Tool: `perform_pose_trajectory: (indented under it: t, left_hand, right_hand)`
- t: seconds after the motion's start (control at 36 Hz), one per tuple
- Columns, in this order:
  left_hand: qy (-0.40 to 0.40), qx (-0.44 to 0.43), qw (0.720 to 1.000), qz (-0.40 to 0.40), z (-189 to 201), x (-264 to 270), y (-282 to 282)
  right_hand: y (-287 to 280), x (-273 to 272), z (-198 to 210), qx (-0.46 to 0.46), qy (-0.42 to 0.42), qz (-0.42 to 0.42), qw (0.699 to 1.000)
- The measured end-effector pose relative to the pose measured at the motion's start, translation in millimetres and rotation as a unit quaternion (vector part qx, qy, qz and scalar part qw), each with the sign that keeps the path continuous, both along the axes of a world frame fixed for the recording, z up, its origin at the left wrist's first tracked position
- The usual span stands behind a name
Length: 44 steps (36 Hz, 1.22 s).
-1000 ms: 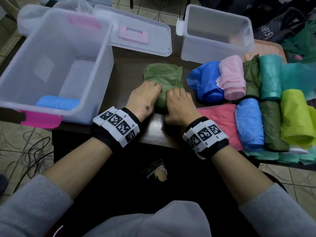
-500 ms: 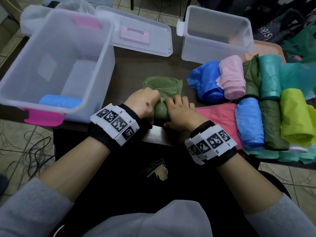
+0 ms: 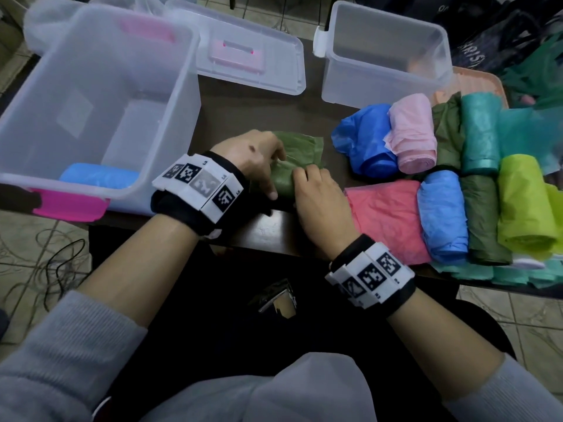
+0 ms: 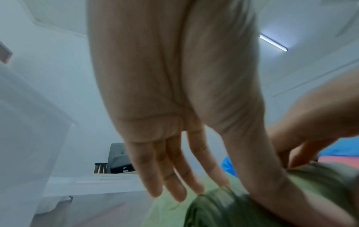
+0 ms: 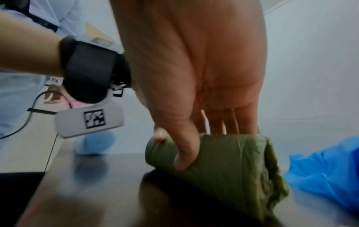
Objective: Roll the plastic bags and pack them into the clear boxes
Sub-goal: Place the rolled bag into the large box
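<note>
Head view: green bag (image 3: 292, 169) half-rolled between hands; left hand (image 3: 253, 159) flat-fingered, right hand (image 3: 320, 196) grasping roll.

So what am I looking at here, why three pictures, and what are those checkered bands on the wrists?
No robot: a person is rolling plastic bags. One camera sits on the head, looking down; one sits on each wrist, looking along the fingers. The checkered bands are part of that wrist gear. On the dark table, both hands roll an olive-green plastic bag: the left hand presses it with straight fingers, the right hand curls its thumb round the roll. The large clear plastic box already holds a light-blue rolled bag; more coloured rolls wait on the right.
</note>
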<state>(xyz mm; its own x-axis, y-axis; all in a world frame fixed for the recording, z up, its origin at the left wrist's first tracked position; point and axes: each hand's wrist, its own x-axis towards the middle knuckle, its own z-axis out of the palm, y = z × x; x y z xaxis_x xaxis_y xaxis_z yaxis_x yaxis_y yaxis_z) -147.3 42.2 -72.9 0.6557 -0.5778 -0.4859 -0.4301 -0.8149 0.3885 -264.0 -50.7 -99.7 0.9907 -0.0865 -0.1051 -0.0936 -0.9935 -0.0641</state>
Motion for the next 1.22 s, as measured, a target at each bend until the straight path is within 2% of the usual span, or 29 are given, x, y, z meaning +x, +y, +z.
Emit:
perform_pose_trajectory:
  t: [0.08, 0.25, 0.44, 0.58, 0.75, 0.92, 1.06, 1.11, 1.22]
  left_hand:
    - [-0.042, -0.037, 0.998, 0.008, 0, -4, 3]
    - [-0.056, -0.087, 0.994, 0.038, -6, -9, 6]
    - [-0.043, -0.102, 0.992, 0.06, -13, -2, 2]
    - [-0.031, -0.085, 0.993, 0.071, -16, 6, -3]
    - [-0.024, -0.082, 0.993, 0.076, -17, 11, -5]
    - [-0.015, -0.084, 0.993, 0.085, -17, 13, -5]
    - [-0.006, -0.097, 0.992, 0.086, -17, 16, -4]
    - [-0.007, -0.1, 0.991, 0.083, -16, 16, -4]
    - [-0.002, -0.101, 0.992, 0.075, -15, 16, -2]
  right_hand:
    - [-14, 11, 8, 0.012, 0.054, 0.022, 0.998]
    - [-30, 42, 26, 0.052, 0.166, 0.026, 0.984]
    - [-46, 64, 41, 0.099, 0.244, 0.016, 0.964]
    - [-51, 74, 38, 0.124, 0.251, -0.012, 0.96]
    - [-56, 80, 28, 0.169, 0.167, -0.049, 0.97]
    - [-66, 93, 29, 0.19, 0.252, -0.072, 0.946]
    - [-69, 98, 34, 0.211, 0.328, -0.059, 0.919]
    - [-67, 99, 33, 0.198, 0.338, -0.047, 0.919]
    - [-62, 97, 27, 0.18, 0.308, -0.016, 0.934]
